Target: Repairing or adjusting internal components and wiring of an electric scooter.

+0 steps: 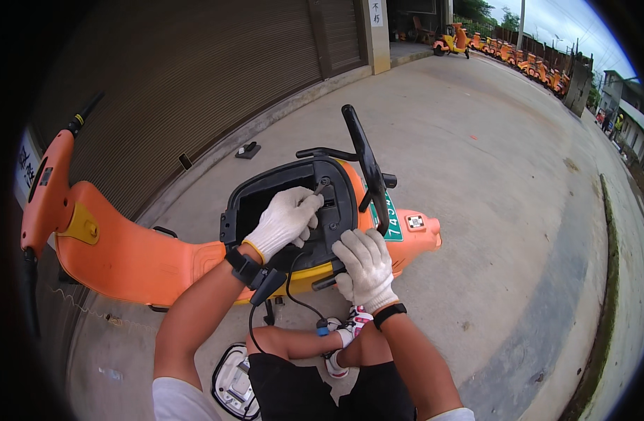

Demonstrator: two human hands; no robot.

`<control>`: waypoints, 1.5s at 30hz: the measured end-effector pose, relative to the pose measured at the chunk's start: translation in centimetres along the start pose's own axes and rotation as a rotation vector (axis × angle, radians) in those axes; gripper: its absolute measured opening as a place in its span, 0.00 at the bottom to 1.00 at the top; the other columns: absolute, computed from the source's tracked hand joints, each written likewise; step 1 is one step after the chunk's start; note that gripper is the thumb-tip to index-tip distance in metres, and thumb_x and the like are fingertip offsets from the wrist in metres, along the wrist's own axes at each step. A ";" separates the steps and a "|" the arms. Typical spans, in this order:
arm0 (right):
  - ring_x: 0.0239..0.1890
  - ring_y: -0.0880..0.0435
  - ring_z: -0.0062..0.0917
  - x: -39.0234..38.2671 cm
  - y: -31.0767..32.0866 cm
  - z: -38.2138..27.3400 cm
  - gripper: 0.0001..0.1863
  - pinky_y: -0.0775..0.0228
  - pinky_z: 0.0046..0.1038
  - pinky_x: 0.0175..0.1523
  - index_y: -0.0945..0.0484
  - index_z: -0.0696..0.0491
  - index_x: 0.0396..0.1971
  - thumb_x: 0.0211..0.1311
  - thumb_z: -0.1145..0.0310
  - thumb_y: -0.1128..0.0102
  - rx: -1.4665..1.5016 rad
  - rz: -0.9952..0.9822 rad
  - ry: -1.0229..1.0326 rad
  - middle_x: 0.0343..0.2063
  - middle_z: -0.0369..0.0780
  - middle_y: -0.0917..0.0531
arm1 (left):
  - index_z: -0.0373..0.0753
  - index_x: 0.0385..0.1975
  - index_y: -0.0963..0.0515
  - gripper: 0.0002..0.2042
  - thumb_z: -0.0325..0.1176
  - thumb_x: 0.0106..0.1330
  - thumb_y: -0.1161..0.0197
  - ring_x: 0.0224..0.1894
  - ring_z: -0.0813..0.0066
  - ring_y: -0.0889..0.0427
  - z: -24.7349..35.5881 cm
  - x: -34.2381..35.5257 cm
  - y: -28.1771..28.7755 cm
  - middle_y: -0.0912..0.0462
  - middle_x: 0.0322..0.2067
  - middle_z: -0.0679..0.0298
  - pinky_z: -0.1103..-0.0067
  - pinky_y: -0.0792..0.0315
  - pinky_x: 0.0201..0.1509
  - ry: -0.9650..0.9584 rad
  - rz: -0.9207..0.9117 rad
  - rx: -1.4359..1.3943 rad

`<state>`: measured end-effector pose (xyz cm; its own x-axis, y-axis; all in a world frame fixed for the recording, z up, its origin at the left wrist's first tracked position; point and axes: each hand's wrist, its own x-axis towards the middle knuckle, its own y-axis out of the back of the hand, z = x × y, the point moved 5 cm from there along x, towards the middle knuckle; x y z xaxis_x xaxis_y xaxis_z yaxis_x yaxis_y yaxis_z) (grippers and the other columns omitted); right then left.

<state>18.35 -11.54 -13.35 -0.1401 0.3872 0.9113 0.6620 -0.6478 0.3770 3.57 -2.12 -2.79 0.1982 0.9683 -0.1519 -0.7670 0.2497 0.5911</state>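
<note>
An orange electric scooter stands before me, its black under-seat compartment uncovered. My left hand, in a white knit glove, reaches over the compartment with its fingers pinched together. A small grey metal piece shows at the fingertips beside a bolt at the compartment's rear; I cannot make out what it is. My right hand, gloved too, holds the near rear rim, fingers over the edge and thumb lower down. A black grab rail rises behind the compartment, near a green plate.
A white part with a black rim lies on the ground by my leg. A black cable hangs by my left wrist. Along the wall runs a brown roller shutter; a small black object lies near it. Several orange scooters line the far right.
</note>
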 end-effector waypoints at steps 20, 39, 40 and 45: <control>0.58 0.21 0.44 -0.1 -0.3 0.0 0.28 0.34 0.51 0.68 0.21 0.54 0.53 0.54 0.56 0.40 0.012 -0.019 -0.011 0.54 0.46 0.20 | 0.38 0.42 0.23 0.11 0.38 0.76 0.48 0.17 0.75 0.24 -2.2 5.4 -1.6 0.18 0.23 0.64 0.77 0.31 0.21 0.143 -0.151 -0.364; 0.57 0.21 0.44 -0.2 -0.4 0.2 0.27 0.33 0.50 0.68 0.20 0.55 0.53 0.56 0.55 0.41 0.033 0.020 0.001 0.53 0.47 0.19 | 0.36 0.40 0.25 0.18 0.46 0.79 0.52 0.19 0.73 0.26 -2.6 5.3 -1.1 0.21 0.23 0.62 0.73 0.28 0.23 0.255 -0.234 -0.243; 0.57 0.21 0.44 -0.2 -0.3 0.2 0.27 0.33 0.50 0.68 0.20 0.55 0.53 0.56 0.55 0.41 0.030 0.023 -0.001 0.53 0.47 0.19 | 0.36 0.40 0.25 0.18 0.46 0.79 0.52 0.19 0.73 0.26 -2.5 5.3 -0.9 0.21 0.23 0.62 0.73 0.28 0.23 0.253 -0.236 -0.243; 0.57 0.21 0.44 0.0 -0.3 -0.1 0.26 0.33 0.51 0.67 0.21 0.55 0.53 0.56 0.56 0.41 0.024 -0.004 -0.005 0.53 0.46 0.19 | 0.41 0.32 0.24 0.18 0.48 0.77 0.51 0.13 0.81 0.30 -0.7 5.5 1.7 0.26 0.16 0.70 0.79 0.35 0.14 0.143 -0.227 0.218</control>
<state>18.12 -11.43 -13.45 -0.1394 0.3935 0.9087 0.6785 -0.6305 0.3770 2.93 3.60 -3.17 0.2499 0.8821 -0.3993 -0.5618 0.4679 0.6822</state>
